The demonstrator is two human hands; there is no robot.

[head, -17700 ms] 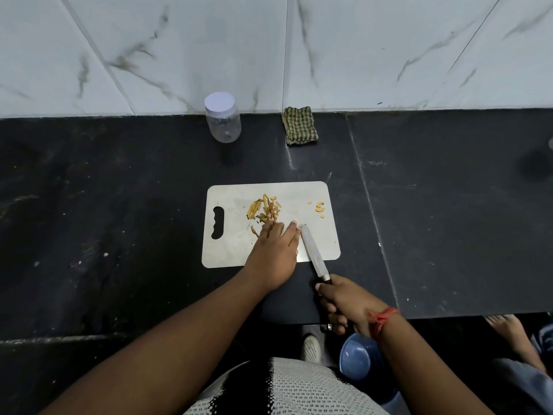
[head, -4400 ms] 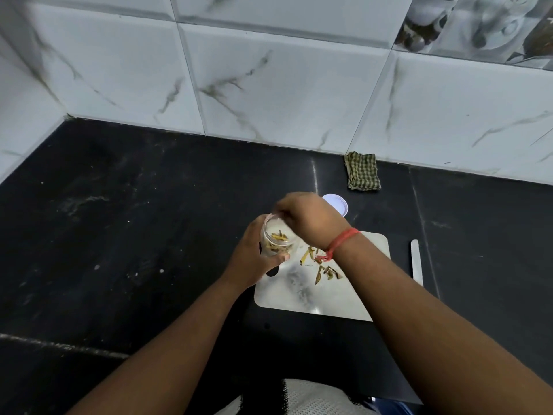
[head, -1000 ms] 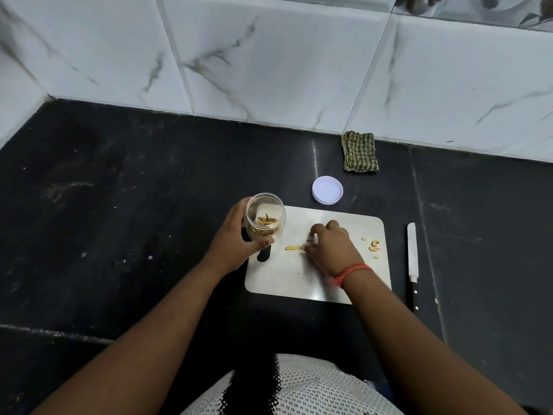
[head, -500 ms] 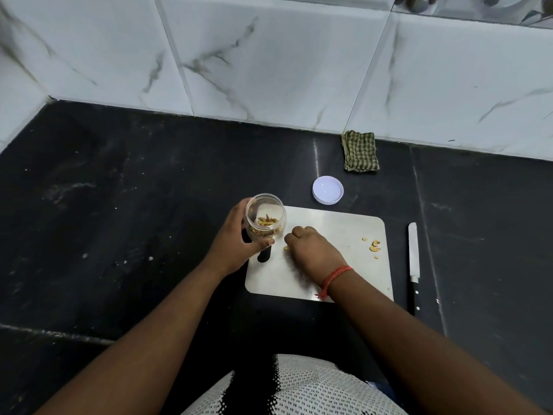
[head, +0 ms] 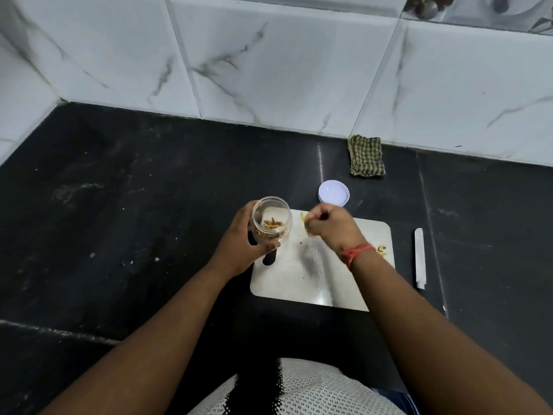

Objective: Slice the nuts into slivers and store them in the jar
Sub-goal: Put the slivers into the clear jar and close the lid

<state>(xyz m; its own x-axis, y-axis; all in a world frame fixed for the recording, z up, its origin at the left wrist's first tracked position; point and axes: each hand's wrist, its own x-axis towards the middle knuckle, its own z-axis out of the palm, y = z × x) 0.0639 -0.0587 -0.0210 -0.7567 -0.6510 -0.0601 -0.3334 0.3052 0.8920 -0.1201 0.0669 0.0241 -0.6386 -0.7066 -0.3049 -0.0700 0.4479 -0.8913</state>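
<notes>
My left hand (head: pixel 239 247) grips a small clear jar (head: pixel 271 220) at the left edge of the white cutting board (head: pixel 299 280). The jar is open, tilted toward me, and holds a layer of nut slivers. My right hand (head: pixel 329 227) hovers above the board just right of the jar, fingers pinched on yellow nut slivers (head: pixel 304 218) that poke out at the fingertips. A few nut pieces (head: pixel 382 249) lie near the board's right edge. The jar's white lid (head: pixel 333 192) rests on the counter behind the board.
A knife (head: pixel 419 259) lies on the black counter to the right of the board, blade pointing away from me. A folded checked cloth (head: pixel 366 156) sits against the marble-tiled wall. The counter's front edge runs under my forearms.
My right hand has lifted off the board with slivers pinched in it and moved up beside the jar's mouth. My left hand still holds the jar in the same place.
</notes>
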